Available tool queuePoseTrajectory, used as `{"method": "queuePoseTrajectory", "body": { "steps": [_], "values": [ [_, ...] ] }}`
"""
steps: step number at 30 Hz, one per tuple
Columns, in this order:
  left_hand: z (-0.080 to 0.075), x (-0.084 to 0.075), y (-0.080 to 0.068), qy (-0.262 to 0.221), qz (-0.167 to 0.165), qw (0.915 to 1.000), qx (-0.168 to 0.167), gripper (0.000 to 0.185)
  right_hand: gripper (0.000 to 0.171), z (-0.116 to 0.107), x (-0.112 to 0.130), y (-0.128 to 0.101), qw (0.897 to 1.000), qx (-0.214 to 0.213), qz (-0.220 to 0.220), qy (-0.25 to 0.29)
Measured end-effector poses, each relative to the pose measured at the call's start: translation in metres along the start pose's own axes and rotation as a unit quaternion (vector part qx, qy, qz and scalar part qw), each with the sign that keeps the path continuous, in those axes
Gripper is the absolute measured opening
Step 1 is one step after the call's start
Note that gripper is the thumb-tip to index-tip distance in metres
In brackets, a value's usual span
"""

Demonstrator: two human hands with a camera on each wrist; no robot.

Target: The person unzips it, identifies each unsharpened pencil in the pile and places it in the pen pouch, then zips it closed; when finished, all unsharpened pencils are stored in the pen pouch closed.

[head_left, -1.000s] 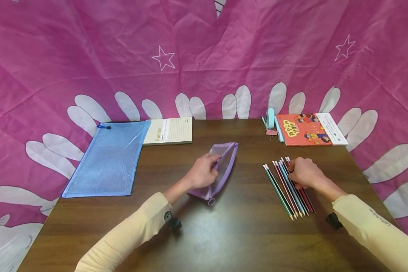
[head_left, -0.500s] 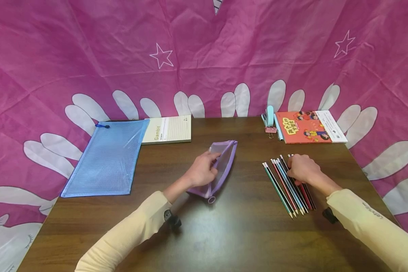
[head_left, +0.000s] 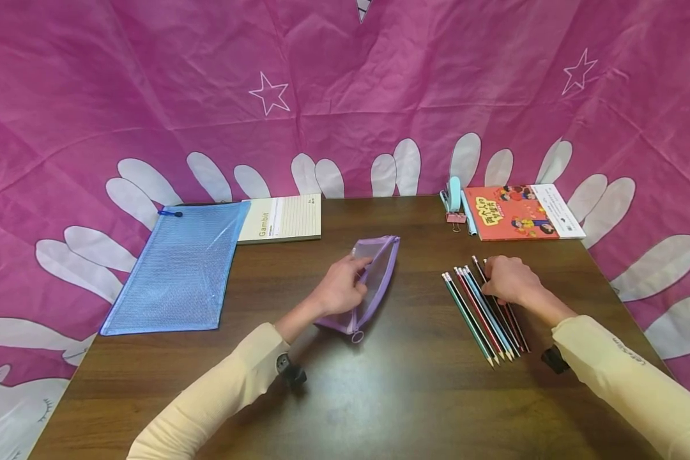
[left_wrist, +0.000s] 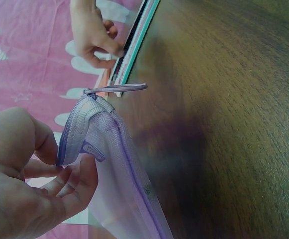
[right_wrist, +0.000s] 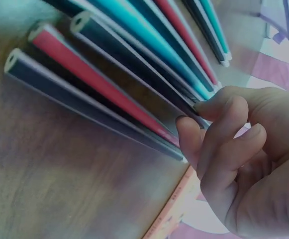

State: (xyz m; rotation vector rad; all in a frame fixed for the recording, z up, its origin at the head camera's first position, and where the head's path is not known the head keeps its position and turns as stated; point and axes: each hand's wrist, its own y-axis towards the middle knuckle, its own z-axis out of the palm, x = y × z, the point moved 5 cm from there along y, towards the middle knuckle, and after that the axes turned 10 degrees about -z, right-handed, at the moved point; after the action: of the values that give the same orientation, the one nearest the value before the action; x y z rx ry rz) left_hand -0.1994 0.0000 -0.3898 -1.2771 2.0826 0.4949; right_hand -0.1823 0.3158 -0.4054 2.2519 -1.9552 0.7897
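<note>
My left hand [head_left: 340,285] grips the edge of a purple mesh zipper pouch [head_left: 384,271], its mouth partly open. In the left wrist view, thumb and fingers pinch the pouch [left_wrist: 127,199] close to its zipper ring [left_wrist: 129,88]. Several striped pencils [head_left: 476,313] lie side by side on the table to the right, eraser ends away from me. My right hand [head_left: 512,281] is over the rightmost pencils. In the right wrist view, its thumb and forefinger pinch a black pencil [right_wrist: 129,64] near the eraser end; a red pencil [right_wrist: 92,74] lies beside it.
A blue mesh zipper bag [head_left: 175,271] lies at left, overlapping a notepad [head_left: 290,219]. Along the back right are a light-blue stapler [head_left: 453,193], a pink binder clip [head_left: 455,218] and a red-covered book [head_left: 514,214]. A pink printed cloth [head_left: 333,76] hangs behind the table.
My right hand has shifted slightly left and away from me, and a black pencil's eraser end has moved out ahead of the others. My left hand keeps its hold on the pouch.
</note>
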Motion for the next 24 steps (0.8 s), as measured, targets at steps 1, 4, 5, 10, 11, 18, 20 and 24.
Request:
{"method": "queuePoseTrajectory", "body": {
  "steps": [1, 4, 5, 10, 11, 18, 20, 24],
  "values": [
    [-0.001, -0.001, 0.0, 0.001, 0.001, 1.0, -0.001, 0.064, 0.022, -0.002, 0.001, 0.0, 1.0, -0.002, -0.003, 0.005],
    [-0.002, -0.002, -0.001, -0.001, 0.001, 1.0, -0.003, 0.064, 0.023, -0.008, 0.003, 0.0, 1.0, -0.014, -0.014, 0.011],
    [-0.003, -0.002, -0.001, -0.002, 0.0, 1.0, -0.003, 0.064, 0.023, -0.01, 0.004, 0.0, 1.0, -0.017, -0.016, 0.014],
    [-0.002, -0.001, -0.001, -0.01, -0.009, 0.9999, 0.001, 0.065, 0.027, -0.016, 0.008, 0.0, 0.999, -0.032, -0.023, 0.033],
    [-0.001, -0.001, -0.001, -0.012, -0.01, 0.9999, 0.002, 0.065, 0.027, -0.016, 0.009, 0.0, 0.998, -0.034, -0.023, 0.037],
    [0.001, 0.001, -0.001, -0.021, -0.011, 0.9997, 0.005, 0.065, 0.032, -0.017, 0.019, -0.001, 0.989, -0.068, -0.032, 0.124],
    [0.001, 0.0, -0.001, -0.021, -0.016, 0.9996, 0.009, 0.066, 0.034, -0.016, 0.026, 0.0, 0.982, -0.074, -0.035, 0.167],
    [0.0, -0.002, -0.001, -0.017, -0.016, 0.9997, 0.008, 0.065, 0.034, -0.013, 0.046, 0.004, 0.961, -0.078, -0.043, 0.263]
  ]
}}
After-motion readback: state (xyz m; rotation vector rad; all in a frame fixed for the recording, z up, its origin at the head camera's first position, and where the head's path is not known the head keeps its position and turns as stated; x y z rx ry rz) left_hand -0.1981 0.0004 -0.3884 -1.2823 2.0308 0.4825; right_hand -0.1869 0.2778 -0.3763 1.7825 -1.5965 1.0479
